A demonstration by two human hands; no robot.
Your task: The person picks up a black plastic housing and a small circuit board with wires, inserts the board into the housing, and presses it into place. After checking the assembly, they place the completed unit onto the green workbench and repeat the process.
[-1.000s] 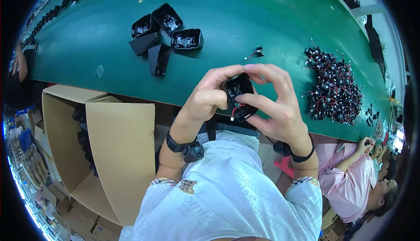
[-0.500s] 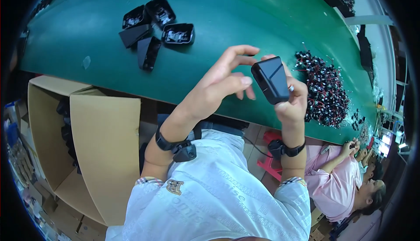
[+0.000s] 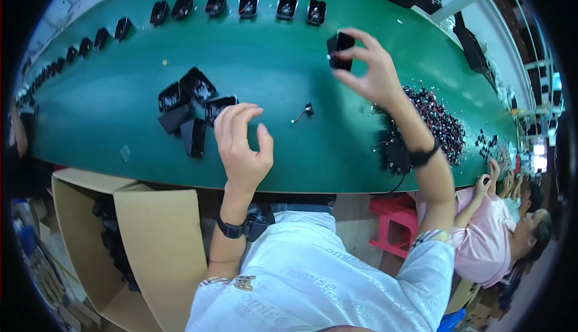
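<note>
My right hand (image 3: pixel 373 70) reaches toward the far side of the table, gripping a black plastic housing (image 3: pixel 340 52) between thumb and fingers, just above the tabletop. Curved and spread, the fingers of my left hand (image 3: pixel 241 145) hold nothing; they are beside a loose cluster of black housings (image 3: pixel 195 85) and partly cover one of them. A small black component with red wires (image 3: pixel 309 109) lies alone between my two hands. A large pile of similar wired components (image 3: pixel 442 121) is by my right forearm.
Open housings (image 3: pixel 248 5) stand in a curved row along the far edge of the green table (image 3: pixel 96 115). A cardboard box (image 3: pixel 159 241) with black parts is at lower left. A pink stool (image 3: pixel 391 229) and a co-worker in pink (image 3: pixel 487 229) are at right.
My right hand has carried the housing away toward the far row. My left hand has let go of closeness to it and moved left to the cluster. The view has shifted farther up the table.
</note>
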